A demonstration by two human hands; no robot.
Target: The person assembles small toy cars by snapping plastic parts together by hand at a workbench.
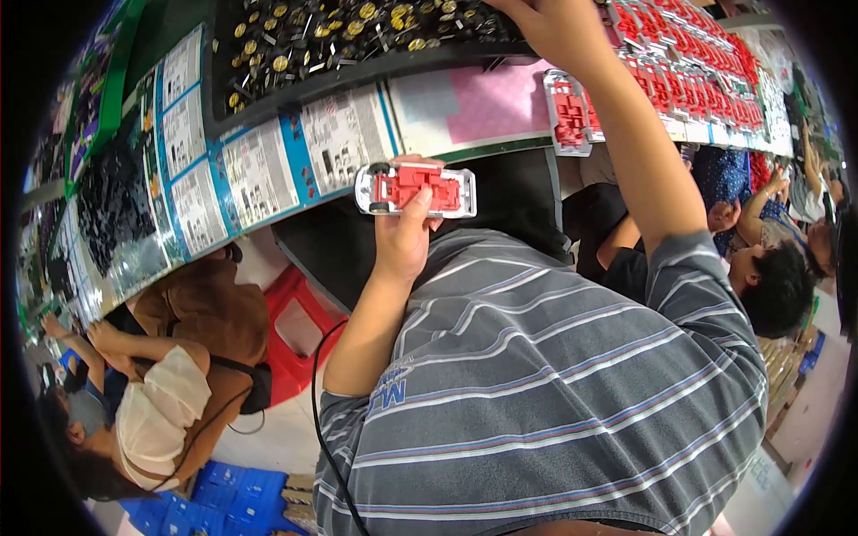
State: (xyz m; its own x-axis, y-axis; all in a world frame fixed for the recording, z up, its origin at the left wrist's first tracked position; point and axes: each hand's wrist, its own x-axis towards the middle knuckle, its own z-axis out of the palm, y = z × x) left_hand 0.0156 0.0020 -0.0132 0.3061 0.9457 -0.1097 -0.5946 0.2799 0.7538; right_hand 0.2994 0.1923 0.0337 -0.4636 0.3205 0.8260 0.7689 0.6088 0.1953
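- Red and white plastic makes up the toy car chassis [454,191], which I see from my remote seat just in front of the table's near edge, above the grey striped shirt [554,384].
- My left hand [407,237] is closed around it: the thumb presses on the red middle, and the fingers wrap behind the far side.
- I make out two black wheels [380,208] at the chassis's left end, one on each long side.
- My right hand [556,25] reaches over the right end of the black tray [295,102]; its fingertips run past the upper edge of my view, so I cannot tell how far open they are or whether they grip anything.
- In that tray I see a loose heap of small black parts [367,11], many with yellow round faces.
- Beside my right forearm, a separate red and white chassis [569,112] lies at the table edge; closely packed rows of similar chassis [693,85] spread to its right.
- Between tray and chassis I see a pink sheet [496,103], and printed label sheets [255,179] with blue borders line the table to the left.
- I see one co-worker [161,411] seated on the left, near a red stool [299,344], and others [778,277] on the right.
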